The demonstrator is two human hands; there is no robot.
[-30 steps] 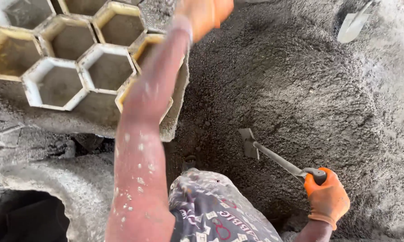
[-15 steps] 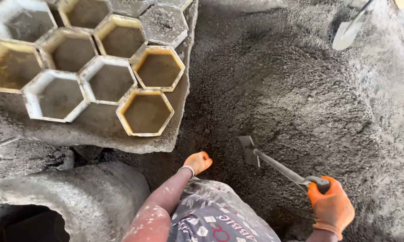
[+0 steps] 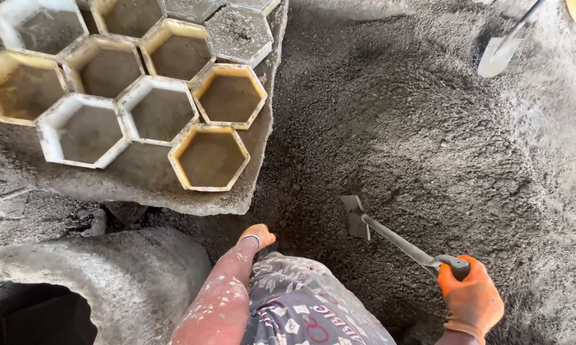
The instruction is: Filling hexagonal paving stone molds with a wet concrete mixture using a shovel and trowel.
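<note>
My gloved hands at the heap of grey mix, the hoe drawn up beside the moulds.

The fingers of my right hand [image 3: 470,299] are clamped round the end of the hoe [image 3: 390,235]; its handle runs up and to the left from them, the blade [image 3: 354,216] pointing toward the slab and resting on the heap of damp mix [image 3: 428,128]. My left hand [image 3: 257,235] hangs low by my knee, near the slab's edge; whether those fingers are curled or apart I cannot tell. Beyond them, the hexagonal moulds [image 3: 211,156] sit on the slab [image 3: 141,182]: one at the far end looks filled, the rest appear to hold only a thin layer, so most of the filling seems left to do. A shovel [image 3: 500,52] stands in the heap, well apart from my right fingers.
</note>
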